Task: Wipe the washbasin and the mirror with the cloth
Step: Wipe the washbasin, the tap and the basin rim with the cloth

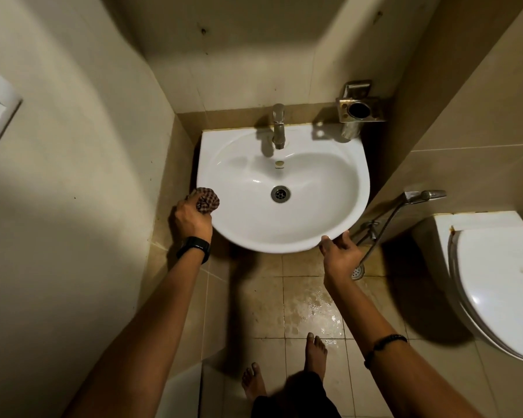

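A white washbasin (338, 188) hangs on the back wall, with a metal tap (278, 125) at its rear and a drain (280, 194) in the bowl. My left hand (191, 218) grips a bunched checked cloth (207, 200) against the basin's left rim. My right hand (340, 251) holds the basin's front right edge, thumb on top of the rim and fingers under it. No mirror is in view.
A metal holder with a cup (357, 111) is fixed to the wall at the basin's back right. A spray hose (387, 224) hangs on the right wall. A white toilet (495, 285) stands at the right. The tiled floor (311, 309) is wet; my bare feet stand below.
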